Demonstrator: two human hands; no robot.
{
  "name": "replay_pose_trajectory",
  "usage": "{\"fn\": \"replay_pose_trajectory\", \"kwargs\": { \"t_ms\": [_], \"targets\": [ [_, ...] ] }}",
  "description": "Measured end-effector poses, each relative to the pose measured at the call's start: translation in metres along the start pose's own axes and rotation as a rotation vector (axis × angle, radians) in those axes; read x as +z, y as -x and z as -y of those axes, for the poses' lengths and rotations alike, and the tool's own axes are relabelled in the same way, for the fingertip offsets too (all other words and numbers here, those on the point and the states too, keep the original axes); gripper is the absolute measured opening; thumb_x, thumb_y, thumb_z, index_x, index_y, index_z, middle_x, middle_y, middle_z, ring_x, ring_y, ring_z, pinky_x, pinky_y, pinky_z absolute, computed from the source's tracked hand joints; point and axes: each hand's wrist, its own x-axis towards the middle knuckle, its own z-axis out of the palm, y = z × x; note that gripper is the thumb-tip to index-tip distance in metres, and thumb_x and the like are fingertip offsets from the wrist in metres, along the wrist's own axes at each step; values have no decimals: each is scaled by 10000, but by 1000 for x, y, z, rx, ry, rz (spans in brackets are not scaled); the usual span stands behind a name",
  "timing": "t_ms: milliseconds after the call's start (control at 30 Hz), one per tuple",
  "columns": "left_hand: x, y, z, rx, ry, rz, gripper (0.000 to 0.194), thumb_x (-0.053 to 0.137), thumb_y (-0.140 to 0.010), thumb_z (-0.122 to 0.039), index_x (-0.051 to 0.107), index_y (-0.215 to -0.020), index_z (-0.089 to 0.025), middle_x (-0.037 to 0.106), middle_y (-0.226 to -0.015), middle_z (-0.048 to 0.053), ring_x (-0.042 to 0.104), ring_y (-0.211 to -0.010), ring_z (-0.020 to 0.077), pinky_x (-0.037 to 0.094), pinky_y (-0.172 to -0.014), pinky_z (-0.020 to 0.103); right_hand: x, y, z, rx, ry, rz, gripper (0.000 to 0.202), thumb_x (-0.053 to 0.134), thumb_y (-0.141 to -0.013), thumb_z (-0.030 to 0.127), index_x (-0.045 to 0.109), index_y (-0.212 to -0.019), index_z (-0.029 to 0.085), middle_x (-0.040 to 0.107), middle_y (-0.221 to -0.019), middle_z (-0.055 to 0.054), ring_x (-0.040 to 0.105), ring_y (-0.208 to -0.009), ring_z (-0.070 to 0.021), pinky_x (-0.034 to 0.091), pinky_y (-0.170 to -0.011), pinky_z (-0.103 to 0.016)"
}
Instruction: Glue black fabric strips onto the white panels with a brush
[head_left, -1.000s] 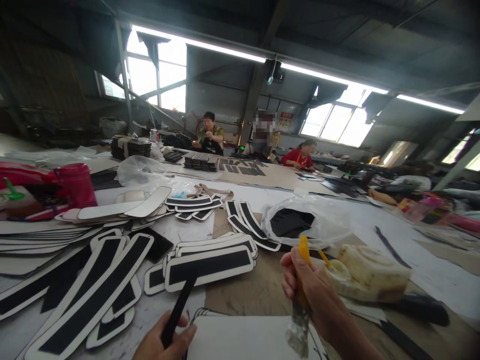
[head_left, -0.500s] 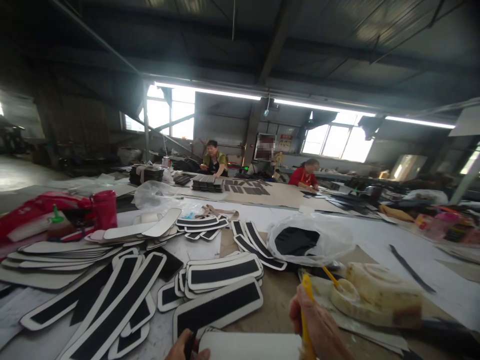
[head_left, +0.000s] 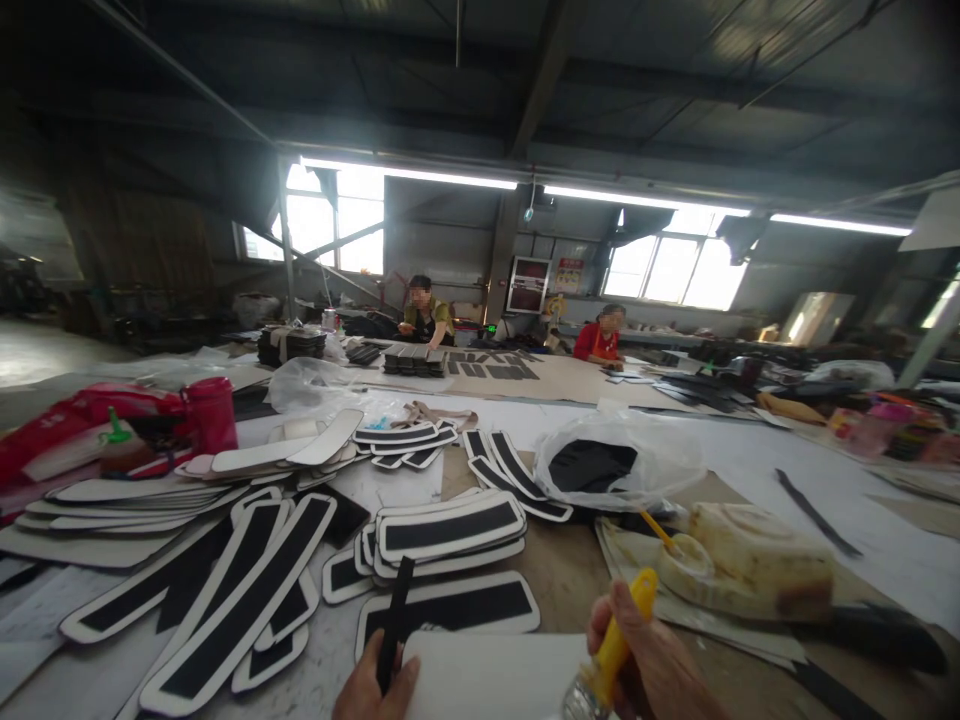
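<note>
Low in the view, my left hand (head_left: 373, 688) is closed on a narrow black strip (head_left: 396, 615) that points upward. Its thumb rests by the left edge of a plain white piece (head_left: 495, 672), whose near end is cut off by the frame. My right hand (head_left: 656, 655) grips a brush (head_left: 628, 622) by its yellow handle. The brush leans, its metal collar low over the right side of the white piece; the bristles are mostly out of view. Just beyond lies a white-edged piece with a black panel (head_left: 457, 603), partly covered by the strip.
More black-panelled pieces (head_left: 247, 600) are heaped at left, with a stack (head_left: 450, 530) ahead. A cut-down yellowish container (head_left: 757, 560) with another yellow handle stands at right, near a plastic bag (head_left: 622, 465). A red cup (head_left: 210, 415) is at left. Two people sit across the tables.
The brush has gone from nearly upright to a slant, its collar now further left over the white piece. In my left hand the black strip stands up higher.
</note>
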Motion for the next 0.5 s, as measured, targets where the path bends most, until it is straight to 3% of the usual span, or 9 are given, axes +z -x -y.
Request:
{"fn": "replay_pose_trajectory", "kwargs": {
  "t_ms": [100, 300, 433, 500],
  "targets": [
    [-5, 12, -15, -130, 33, 113, 229, 484, -718, -406, 500, -770, -183, 457, -435, -49, 442, -369, 138, 344, -384, 245, 1, 17, 3, -25, -87, 44, 487, 563, -683, 628, 565, -678, 141, 514, -551, 4, 444, -473, -85, 358, -452, -185],
    [-13, 9, -18, -267, 136, 208, 271, 550, -701, -407, 491, -809, -165, 463, -456, -61, 420, -409, 94, 284, -394, 187, 29, 21, -5, -15, -93, 55, 373, 619, -708, 521, 575, -758, 154, 557, -658, -4, 503, -569, -109, 424, -544, -204],
    [-11, 13, 4, -279, 145, 199, 341, 520, -692, -474, 521, -790, -147, 454, -361, -40, 373, -331, 105, 250, -361, 209, 45, 17, -27, 19, -142, 29, 422, 605, -681, 578, 569, -718, 159, 547, -547, -1, 495, -489, -119, 408, -472, -212],
    [-9, 6, 22, -260, 153, 177, 365, 555, -641, -515, 552, -756, -168, 492, -391, -20, 444, -377, 139, 332, -394, 240, 50, 8, -37, 68, -172, 31, 482, 610, -626, 635, 575, -678, 157, 534, -480, -5, 479, -432, -119, 386, -429, -214]
  ]
}}
